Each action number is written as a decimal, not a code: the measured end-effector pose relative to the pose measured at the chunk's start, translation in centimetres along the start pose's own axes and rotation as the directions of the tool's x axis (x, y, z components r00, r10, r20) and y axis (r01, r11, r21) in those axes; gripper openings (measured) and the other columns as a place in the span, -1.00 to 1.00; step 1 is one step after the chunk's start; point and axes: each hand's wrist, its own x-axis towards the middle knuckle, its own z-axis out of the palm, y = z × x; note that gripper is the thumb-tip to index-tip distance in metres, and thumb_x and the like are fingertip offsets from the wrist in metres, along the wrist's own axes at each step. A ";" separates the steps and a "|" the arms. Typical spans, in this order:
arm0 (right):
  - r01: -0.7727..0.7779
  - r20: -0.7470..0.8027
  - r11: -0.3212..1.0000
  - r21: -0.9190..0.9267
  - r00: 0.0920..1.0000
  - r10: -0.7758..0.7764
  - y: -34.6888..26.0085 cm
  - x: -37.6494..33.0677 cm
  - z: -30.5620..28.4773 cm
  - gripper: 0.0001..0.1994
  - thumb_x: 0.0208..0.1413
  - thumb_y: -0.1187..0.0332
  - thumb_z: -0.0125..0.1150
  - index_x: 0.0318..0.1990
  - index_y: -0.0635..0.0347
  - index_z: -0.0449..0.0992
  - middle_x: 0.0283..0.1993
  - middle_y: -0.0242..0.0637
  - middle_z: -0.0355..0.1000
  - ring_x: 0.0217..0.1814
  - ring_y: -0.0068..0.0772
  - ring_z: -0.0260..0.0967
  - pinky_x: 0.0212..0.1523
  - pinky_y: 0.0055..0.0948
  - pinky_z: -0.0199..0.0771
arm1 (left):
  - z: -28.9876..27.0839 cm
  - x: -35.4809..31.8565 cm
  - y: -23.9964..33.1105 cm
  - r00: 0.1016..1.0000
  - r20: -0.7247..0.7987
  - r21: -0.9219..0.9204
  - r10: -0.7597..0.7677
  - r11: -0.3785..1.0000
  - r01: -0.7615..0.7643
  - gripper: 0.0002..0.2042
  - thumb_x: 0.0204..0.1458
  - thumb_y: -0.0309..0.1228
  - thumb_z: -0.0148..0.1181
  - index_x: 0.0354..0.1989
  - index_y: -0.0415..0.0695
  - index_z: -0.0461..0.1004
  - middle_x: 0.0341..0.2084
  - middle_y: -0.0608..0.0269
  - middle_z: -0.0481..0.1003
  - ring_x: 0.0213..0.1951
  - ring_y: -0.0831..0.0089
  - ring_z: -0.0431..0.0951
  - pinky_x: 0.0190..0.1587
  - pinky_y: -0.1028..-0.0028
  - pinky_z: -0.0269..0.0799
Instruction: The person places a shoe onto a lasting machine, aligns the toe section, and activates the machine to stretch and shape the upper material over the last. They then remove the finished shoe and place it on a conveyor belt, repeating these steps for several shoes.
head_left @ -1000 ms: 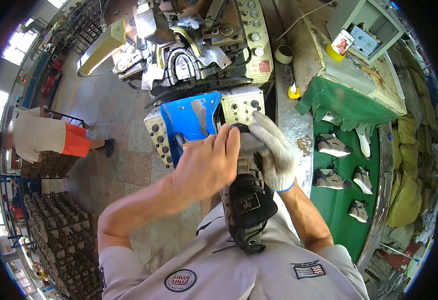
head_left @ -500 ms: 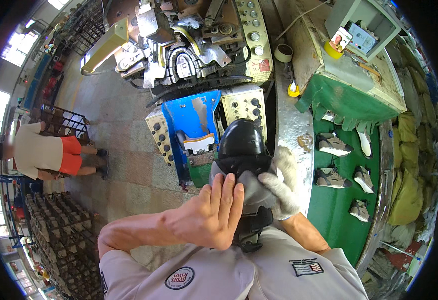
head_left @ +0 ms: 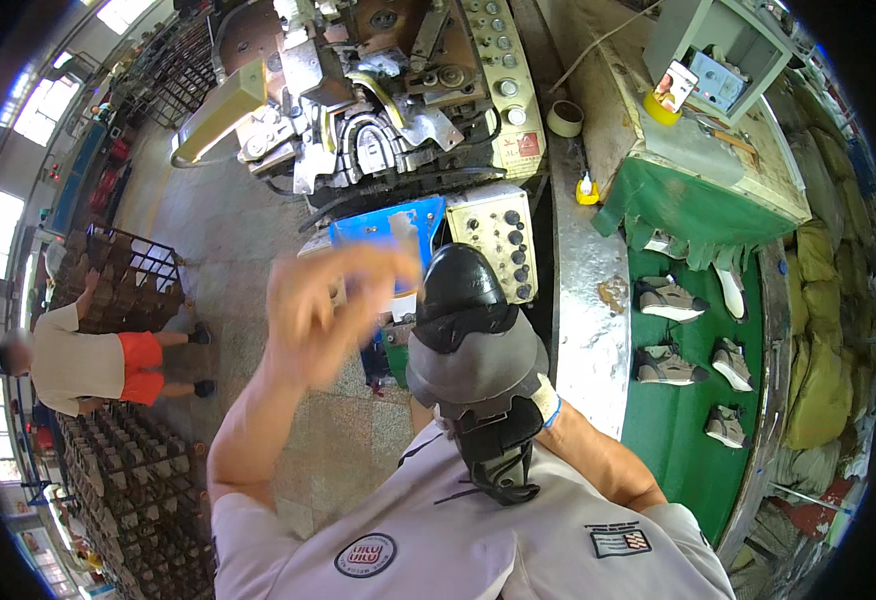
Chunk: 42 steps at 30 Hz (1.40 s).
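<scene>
A shoe upper (head_left: 470,362) with a glossy black toe, grey body and black tongue and laces stands in front of my chest, toe pointing away from me. My right hand (head_left: 544,396), in a whitish glove, supports it from behind and below on the right; most of that hand is hidden by the shoe. To the left of the toe, my bare left hand (head_left: 333,300) hangs in the air, apart from the shoe and smeared by motion, so its fingers cannot be made out. Behind it is the blue panel (head_left: 420,222) of a machine.
A large metal machine (head_left: 373,140) with clamps stands ahead, beside a control box (head_left: 493,240) with black knobs. At right, several grey shoes (head_left: 670,365) lie on a green surface (head_left: 658,455). A phone (head_left: 676,88) leans on a bench. Far left, a person (head_left: 78,365) stands by racks (head_left: 123,480).
My left hand has lifted off the shoe and moved left and away from me. The shoe has shifted slightly left, and my right hand has slipped from its side to behind it.
</scene>
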 end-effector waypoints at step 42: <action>-0.345 0.238 0.576 0.741 0.937 0.256 -2.6 2.9 -1.4 -0.47 0.46 0.23 -0.10 0.49 0.10 0.03 0.41 -0.08 0.21 0.39 -0.23 0.27 0.36 -0.26 0.36 | 3.8 2.9 -9.3 0.928 0.225 -0.629 -0.296 0.684 0.370 -0.77 0.11 -0.38 0.21 -0.23 -0.34 0.56 -0.22 -0.09 0.63 -0.17 0.21 0.67 -0.03 0.32 0.55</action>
